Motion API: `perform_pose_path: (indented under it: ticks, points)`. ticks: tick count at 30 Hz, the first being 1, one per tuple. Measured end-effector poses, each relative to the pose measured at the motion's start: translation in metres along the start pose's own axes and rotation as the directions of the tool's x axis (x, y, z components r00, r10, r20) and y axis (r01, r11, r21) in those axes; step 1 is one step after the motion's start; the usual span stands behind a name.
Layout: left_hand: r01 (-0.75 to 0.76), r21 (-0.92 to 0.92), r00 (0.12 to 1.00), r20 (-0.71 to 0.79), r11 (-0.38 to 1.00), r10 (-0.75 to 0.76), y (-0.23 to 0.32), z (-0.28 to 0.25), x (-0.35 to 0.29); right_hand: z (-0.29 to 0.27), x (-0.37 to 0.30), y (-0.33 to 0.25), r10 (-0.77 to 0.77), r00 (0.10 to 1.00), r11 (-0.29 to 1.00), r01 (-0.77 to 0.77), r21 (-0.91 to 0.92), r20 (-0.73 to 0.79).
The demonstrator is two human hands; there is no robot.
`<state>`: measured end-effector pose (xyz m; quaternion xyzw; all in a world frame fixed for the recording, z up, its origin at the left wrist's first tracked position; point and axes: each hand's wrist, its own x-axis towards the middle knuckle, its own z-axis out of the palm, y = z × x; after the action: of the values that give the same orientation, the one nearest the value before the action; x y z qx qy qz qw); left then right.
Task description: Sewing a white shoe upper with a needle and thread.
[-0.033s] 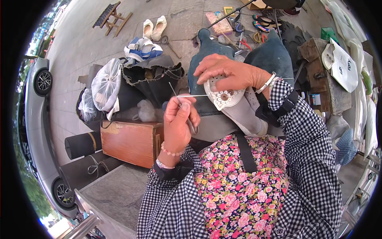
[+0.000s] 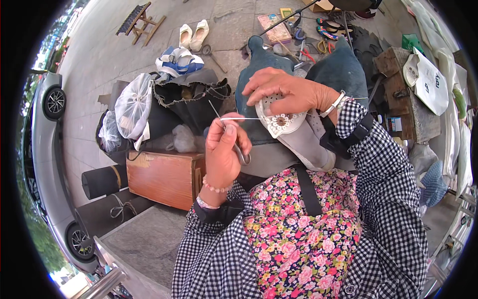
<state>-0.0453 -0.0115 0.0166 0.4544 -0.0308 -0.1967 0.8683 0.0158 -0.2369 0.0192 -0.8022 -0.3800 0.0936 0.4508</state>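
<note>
Over my lap, my right hand (image 2: 291, 92) is closed on a white shoe (image 2: 311, 142) with a perforated toe and a beaded flower ornament. The thumb presses near the flower and the fingers curl over the toe. My left hand (image 2: 226, 144) is closed on a thin metal awl (image 2: 214, 108), its pointed end rising past the fingers and a curved metal end showing below them. A white thread (image 2: 244, 118) runs taut from the left fingers to the shoe's toe. Where the thread enters the shoe is partly hidden by the right hand.
A wooden box (image 2: 167, 177) stands left of my hands, with a black bag (image 2: 191, 92) and a plastic bag (image 2: 133, 107) behind it. White shoes (image 2: 199, 36), scissors (image 2: 326, 47) and sandals (image 2: 326, 32) lie farther off. A wooden case (image 2: 398, 89) stands at right.
The awl's tip has shifted very slightly up and left with a small turn of my left hand. My right hand and the shoe stay in place.
</note>
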Motion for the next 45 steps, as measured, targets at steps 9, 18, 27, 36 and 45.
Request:
perform_pose_path:
  ticks: [9,18,27,36,45]
  points:
    - [0.123,-0.379,0.976,0.214,0.917,-0.043,-0.018,-0.012,0.012,0.007,-0.001,-0.012,0.043,0.998,0.989,-0.047,-0.137,-0.036]
    - [0.108,-0.297,0.987,0.149,0.949,-0.065,-0.012,-0.013,-0.001,0.008,0.001,-0.012,0.027,0.999,0.992,-0.032,-0.126,-0.042]
    - [0.064,-0.203,0.988,0.15,0.977,-0.034,-0.013,-0.015,-0.013,0.005,0.001,-0.012,0.018,1.0,0.984,-0.022,-0.177,-0.022]
    - [0.018,0.31,0.999,0.035,0.951,-0.03,0.012,-0.052,-0.035,-0.01,-0.021,-0.04,0.074,0.923,0.994,-0.038,0.101,-0.376]
    - [-0.021,0.95,1.0,0.023,0.31,-0.003,0.007,-0.083,-0.058,0.026,-0.016,-0.066,0.043,0.922,0.936,-0.172,-0.306,-0.386]
